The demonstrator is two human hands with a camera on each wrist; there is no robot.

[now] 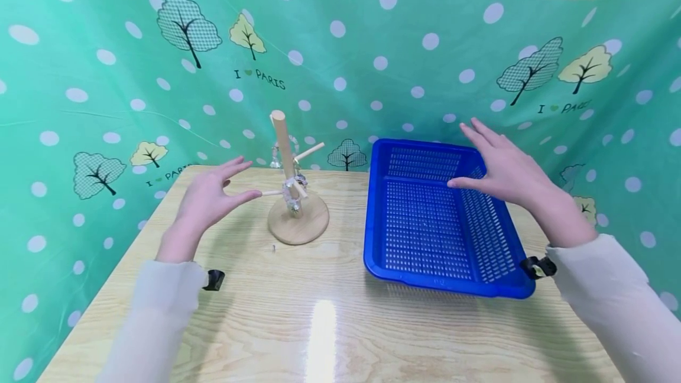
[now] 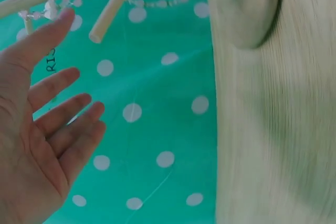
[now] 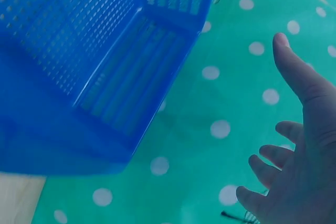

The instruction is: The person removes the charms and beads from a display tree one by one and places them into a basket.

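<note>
Fingers (image 1: 230, 167) of the left hand (image 1: 203, 200) lie nearly straight in the head view, the thumb well apart from them; its tip meets the line of a peg (image 1: 273, 192) on the stand (image 1: 299, 230), and I cannot tell whether the two touch. The stand is upright on the far part of the table (image 1: 255, 324), left of the basket (image 1: 425, 229), with bracelets (image 1: 291, 195) hung on it. A small bit (image 1: 273, 247) lies just on the near side of its base. The right hand (image 1: 505, 170), fingers extended and thumb apart, is over the basket's far right part. Beyond the table hangs a dotted curtain (image 1: 340, 28).

In the left wrist view, the left fingers are slightly bent, with gaps between some; the thumb tip overlaps the bracelets, contact unclear. The stand's base is blurred.

In the right wrist view, the right thumb points away from the slightly bent fingers. Curtain shows between this hand and the basket, whose slotted wall faces it.
</note>
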